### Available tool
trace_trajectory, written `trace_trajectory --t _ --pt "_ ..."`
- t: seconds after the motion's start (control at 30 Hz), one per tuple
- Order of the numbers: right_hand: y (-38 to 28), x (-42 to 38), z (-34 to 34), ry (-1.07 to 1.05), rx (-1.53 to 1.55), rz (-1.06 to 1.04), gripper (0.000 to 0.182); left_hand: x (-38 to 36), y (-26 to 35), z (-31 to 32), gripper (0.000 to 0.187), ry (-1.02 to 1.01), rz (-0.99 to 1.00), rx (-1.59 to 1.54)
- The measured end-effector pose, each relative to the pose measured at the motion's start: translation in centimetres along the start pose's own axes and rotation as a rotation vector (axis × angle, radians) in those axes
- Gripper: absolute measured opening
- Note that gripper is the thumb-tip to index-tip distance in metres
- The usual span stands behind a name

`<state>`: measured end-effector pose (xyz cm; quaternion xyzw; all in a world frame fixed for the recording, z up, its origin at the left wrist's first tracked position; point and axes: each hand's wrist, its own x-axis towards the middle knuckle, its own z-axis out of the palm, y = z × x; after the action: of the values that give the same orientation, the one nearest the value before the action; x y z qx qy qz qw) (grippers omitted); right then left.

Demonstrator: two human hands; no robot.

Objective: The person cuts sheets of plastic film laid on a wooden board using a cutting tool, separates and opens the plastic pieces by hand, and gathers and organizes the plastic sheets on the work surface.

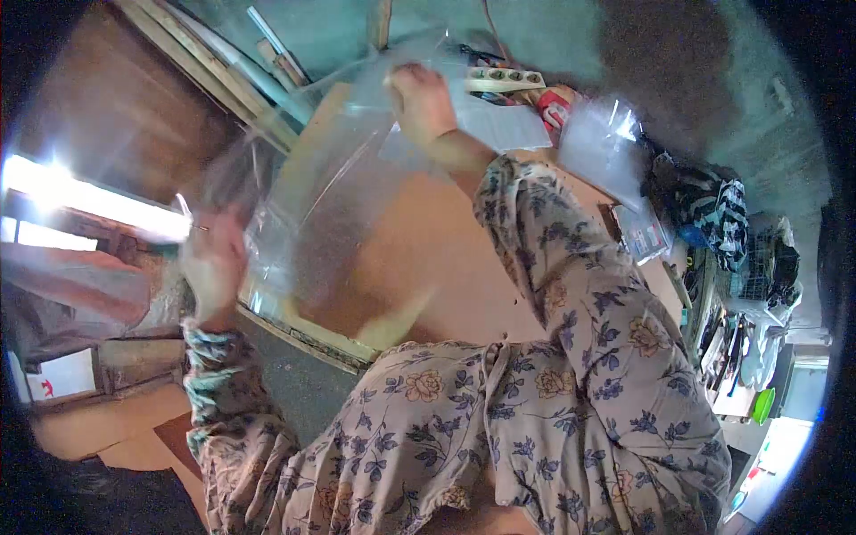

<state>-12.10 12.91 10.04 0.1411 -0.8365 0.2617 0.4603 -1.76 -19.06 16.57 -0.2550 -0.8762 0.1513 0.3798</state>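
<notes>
A large piece of clear plastic film (312, 192) stretches between my two hands, above the brown tabletop (455, 259). My right hand (423, 100) is closed on the film at the far side of the table, with the fingers curled in. At the left edge of the table, my left hand (216, 259) grips the film's other side; this hand is smeared by motion. Under and beside my right forearm lie white sheets (508, 127). The tabletop shows through the film.
A power strip (506, 80) lies at the back by the wall, near a red package (555, 109). Crumpled clear plastic (606, 134) sits at the back right, with a small clear packet (644, 234) nearer. Wooden boards (209, 71) lean at the back left. Bags (720, 223) stand further right.
</notes>
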Motion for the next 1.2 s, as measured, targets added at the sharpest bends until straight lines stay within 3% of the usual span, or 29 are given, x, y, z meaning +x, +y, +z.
trace_trajectory --t 0.03,0.07,0.1,0.13,0.2,0.23,0.33,0.4,0.5,0.53,0.57,0.6,0.63,0.7,0.77,0.8,0.83,0.87,0.9,0.97,1.03,1.1,1.13,1.17,1.2 --pt "1.0 -1.7 1.0 -0.004 -0.003 0.007 0.008 -0.6 1.2 0.8 0.007 -0.037 -0.005 -0.152" --pt "2.1 -3.5 2.0 -0.274 -0.041 0.076 0.013 -1.3 2.3 1.5 0.01 -0.073 -0.015 -0.304" --pt "2.9 -4.5 2.5 -0.543 -0.077 0.144 0.021 -3.7 3.1 4.4 0.016 -0.266 -0.223 -0.349" --pt "2.9 -5.6 1.6 -0.543 -0.074 0.14 0.021 -5.0 4.6 5.0 0.016 -0.267 -0.226 -0.346" --pt "1.9 -8.0 0.2 -0.755 -0.249 0.334 0.047 -6.6 6.2 6.6 0.026 -0.495 -0.12 -0.451" --pt "0.4 -7.0 -1.8 -1.009 -0.282 0.539 0.056 -8.6 6.9 8.4 0.026 -0.502 -0.123 -0.453" --pt "1.0 -11.1 -2.7 -1.02 -0.39 0.459 0.057 -9.5 8.3 9.5 0.04 -0.717 -0.282 -0.477" --pt "2.4 -12.5 -3.3 -1.025 -0.326 0.419 0.055 -7.2 9.9 7.0 0.05 -0.745 -0.056 -0.181" --pt "3.0 -13.5 -3.7 -1.077 -0.279 0.35 0.05 -8.3 10.1 8.6 0.051 -0.593 0.023 -0.107" --pt "2.9 -13.3 -4.1 -1.12 -0.306 0.333 0.046 -7.7 10.2 8.0 0.051 -0.588 0.026 -0.104" --pt "2.9 -13.1 -4.8 -1.113 -0.309 0.334 0.046 -6.9 10.6 7.4 0.051 -0.699 -0.103 -0.192" --pt "1.4 -11.3 -6.8 -1.124 -0.219 0.49 0.041 -5.6 11.0 6.6 0.051 -0.806 -0.233 -0.282" --pt "0.7 -10.3 -8.1 -1.13 -0.124 0.647 0.036 -5.2 11.2 6.9 0.051 -0.802 -0.228 -0.28" --pt "1.1 -10.2 -9.4 -1.122 -0.108 0.734 0.032 -4.9 11.7 7.4 0.051 -0.876 -0.288 -0.234" --pt "2.9 -12.5 -11.1 -0.99 -0.004 0.943 0.027 -4.7 12.5 7.2 0.052 -0.76 -0.233 -0.19" --pt "4.3 -14.4 -11.9 -0.982 -0.012 0.95 0.027 -4.3 13.1 7.1 0.054 -0.642 -0.187 -0.143" --pt "5.3 -16.4 -12.8 -0.897 -0.025 0.719 0.026 -3.4 13.9 6.1 0.054 -0.636 -0.177 -0.151" --pt "5.5 -17.6 -13.8 -0.808 -0.039 0.489 0.025 -1.9 15.1 4.3 0.057 -0.642 -0.14 -0.488" --pt "4.7 -18.1 -14.8 -0.803 -0.05 0.499 0.025 -0.8 16.5 3.0 0.061 -0.641 -0.098 -0.824" --pt "1.6 -19.3 -17.0 -0.648 -0.118 0.404 0.026 0.1 20.2 2.9 0.061 -1.033 -0.436 -1.659" --pt "-2.1 -20.3 -18.3 -0.698 -0.139 0.358 0.027 1.0 23.2 4.1 0.052 -1.596 -0.954 -2.383" --pt "-5.2 -20.0 -19.6 -0.744 -0.168 0.304 0.027 1.4 26.0 4.1 0.046 -1.544 -0.982 -2.359" --pt "-6.4 -19.5 -20.2 -0.891 -0.211 0.365 0.026 1.4 27.0 4.0 0.04 -1.48 -1.026 -2.329" --pt "-7.3 -19.4 -20.7 -1.035 -0.252 0.428 0.026 1.2 27.9 3.9 0.031 -1.426 -0.96 -2.222" --pt "-7.5 -20.4 -21.1 -1.026 -0.263 0.438 0.026 0.5 28.7 3.9 0.031 -1.435 -0.937 -2.223"
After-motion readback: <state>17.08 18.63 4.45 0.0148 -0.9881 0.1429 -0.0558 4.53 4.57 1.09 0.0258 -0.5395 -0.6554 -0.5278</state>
